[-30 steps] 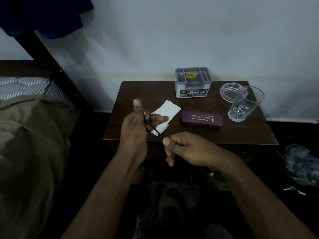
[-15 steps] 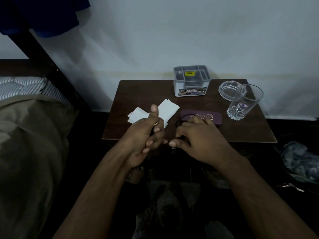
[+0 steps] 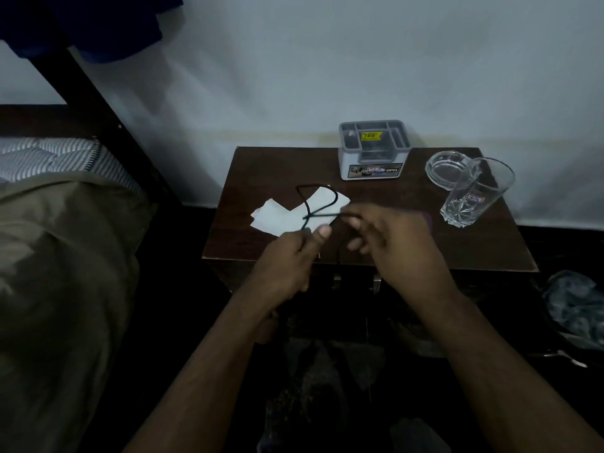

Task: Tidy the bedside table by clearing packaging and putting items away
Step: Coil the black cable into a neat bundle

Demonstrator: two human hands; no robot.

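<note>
A thin black cord point(image 3: 318, 199) loops up over the white paper pieces point(image 3: 277, 215) on the dark wooden bedside table point(image 3: 261, 165). My left hand point(image 3: 287, 259) pinches one part of the cord near the table's front edge. My right hand point(image 3: 392, 237) grips another stretch of it just to the right and covers most of the purple glasses case point(image 3: 427, 218), of which only a sliver shows. The cord's lower end hangs down between my hands.
A grey compartment organiser point(image 3: 374, 152) stands at the table's back edge. A glass ashtray point(image 3: 449, 170) and a tall drinking glass point(image 3: 474, 194) sit at the right. A bed with an olive cover point(image 3: 58, 256) lies to the left; a crumpled bag point(image 3: 575, 305) rests on the floor at right.
Both hands have come together over the table front and taken up the black cord, which now stands in a loop above the papers. The right hand moved forward over the glasses case.
</note>
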